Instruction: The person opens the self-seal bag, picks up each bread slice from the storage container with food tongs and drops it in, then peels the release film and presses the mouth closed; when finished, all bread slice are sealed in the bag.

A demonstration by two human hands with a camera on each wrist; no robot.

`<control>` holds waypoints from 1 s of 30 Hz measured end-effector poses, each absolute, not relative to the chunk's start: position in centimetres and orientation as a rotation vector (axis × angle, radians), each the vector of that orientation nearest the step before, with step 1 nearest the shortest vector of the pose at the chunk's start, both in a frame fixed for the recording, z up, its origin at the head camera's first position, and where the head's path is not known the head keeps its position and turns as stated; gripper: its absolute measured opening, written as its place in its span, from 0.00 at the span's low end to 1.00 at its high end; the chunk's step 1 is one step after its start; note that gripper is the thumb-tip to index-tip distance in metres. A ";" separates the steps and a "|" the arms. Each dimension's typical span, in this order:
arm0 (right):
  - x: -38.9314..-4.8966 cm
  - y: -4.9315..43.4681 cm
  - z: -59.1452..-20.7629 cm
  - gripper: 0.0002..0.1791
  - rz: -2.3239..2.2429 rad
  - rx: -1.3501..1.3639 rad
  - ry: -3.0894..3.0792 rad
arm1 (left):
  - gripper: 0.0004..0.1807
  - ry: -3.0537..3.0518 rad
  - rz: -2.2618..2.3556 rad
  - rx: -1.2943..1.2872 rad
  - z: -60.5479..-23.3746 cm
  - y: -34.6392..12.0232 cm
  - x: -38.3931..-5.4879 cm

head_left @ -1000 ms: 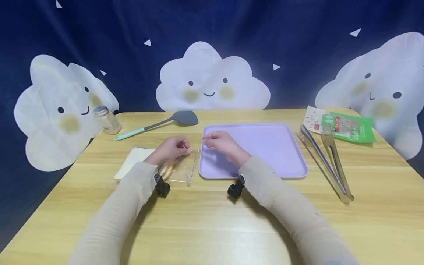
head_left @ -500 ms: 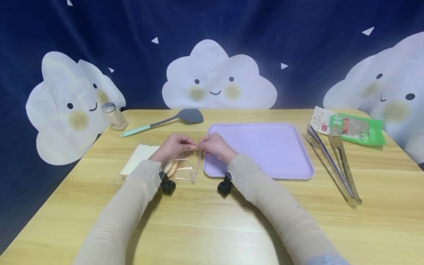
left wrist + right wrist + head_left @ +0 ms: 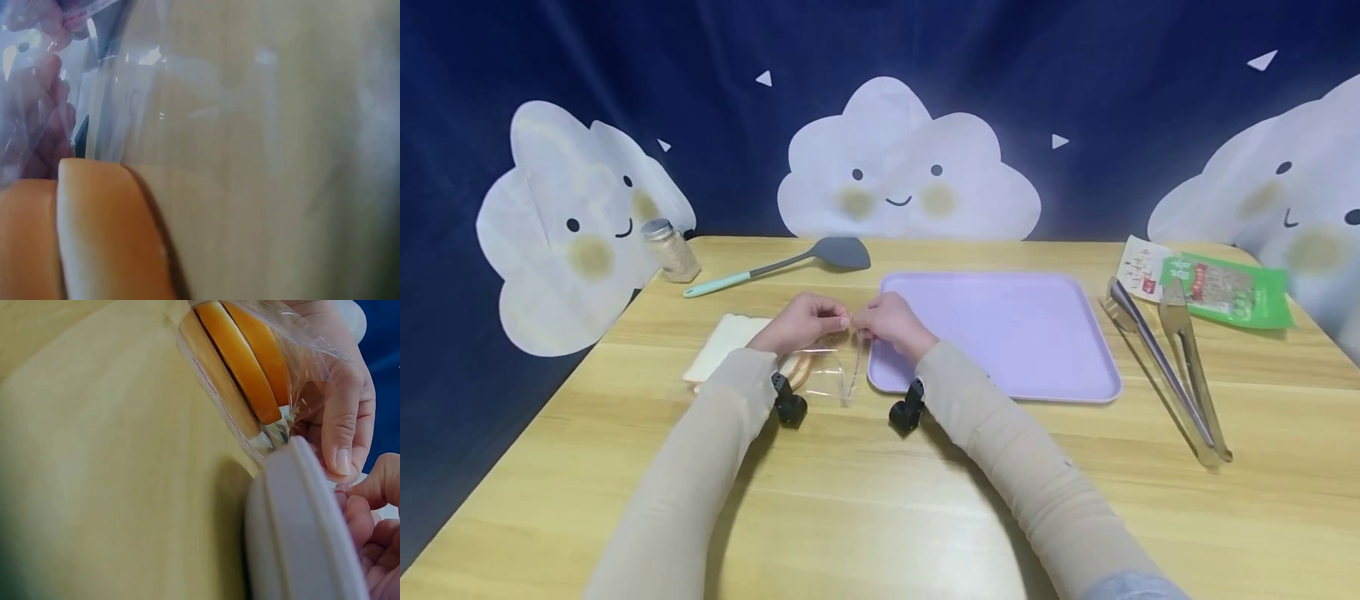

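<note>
A clear plastic bag [image 3: 829,379] with bread slices [image 3: 727,343] in it lies left of the purple tray [image 3: 1000,333]. My left hand [image 3: 801,323] reaches over the bread and pinches the bag's opening edge between thumb and finger. Facing it, my right hand [image 3: 897,323] pinches the same edge, close to the left fingertips and above the tray's left side. Brown crusts of two thick slices [image 3: 112,231] fill the lower left of the left wrist view. In the right wrist view, both hands' fingertips meet at the bag's edge, partly behind the tray's rim [image 3: 306,531].
A spatula [image 3: 775,267] and a lidded jar [image 3: 672,252] are at the back left. Metal tongs [image 3: 1168,371] lie right of the tray, overlapping a green seasoning packet [image 3: 1232,292] and a white packet [image 3: 1141,268]. A patterned curtain hangs behind the table.
My right hand has moved left from over the tray to meet the left hand at the bag's edge, and its fingers now pinch it. The head view has shifted slightly.
</note>
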State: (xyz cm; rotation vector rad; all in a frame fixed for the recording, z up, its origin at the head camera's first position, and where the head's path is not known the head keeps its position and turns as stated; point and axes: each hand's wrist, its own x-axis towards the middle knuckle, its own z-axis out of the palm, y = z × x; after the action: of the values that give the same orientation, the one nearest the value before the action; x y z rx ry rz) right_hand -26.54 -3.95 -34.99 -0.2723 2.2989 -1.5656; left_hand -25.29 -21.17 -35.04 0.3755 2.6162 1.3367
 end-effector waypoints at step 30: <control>-26.9 -3.0 -34.9 0.15 -1.735 -0.243 1.967 | 0.08 2.589 1.408 0.383 -35.0 -21.8 -25.6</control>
State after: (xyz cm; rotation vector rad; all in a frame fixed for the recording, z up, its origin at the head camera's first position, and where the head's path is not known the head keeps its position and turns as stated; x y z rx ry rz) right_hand -26.94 -3.02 -34.94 -0.2432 1.9666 -1.7346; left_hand -25.62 -21.82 -35.02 0.3832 2.5890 1.4077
